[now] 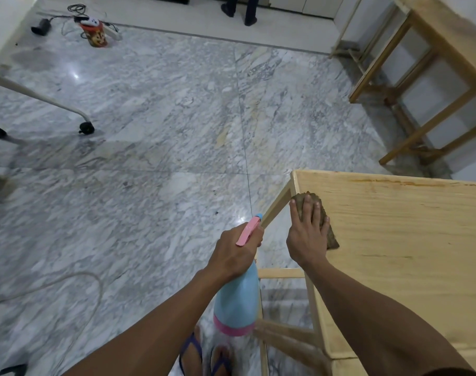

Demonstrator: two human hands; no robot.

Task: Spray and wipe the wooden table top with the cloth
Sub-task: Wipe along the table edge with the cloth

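Note:
The wooden table top (410, 240) fills the lower right of the head view. A brown cloth (331, 234) lies near its far left corner, and my right hand (308, 234) presses flat on it with fingers spread. My left hand (235, 253) holds a light blue spray bottle (238, 299) with a pink trigger and pink band, just left of the table's edge, above the floor. The nozzle points up and away toward the table corner.
A second wooden table frame (421, 85) stands at the back right. A white wheeled leg (55, 104) is at the left, with a red tin (95, 36) and cables behind it. A person's legs (243, 9) stand at the top. A cord (76, 280) loops on the marble floor.

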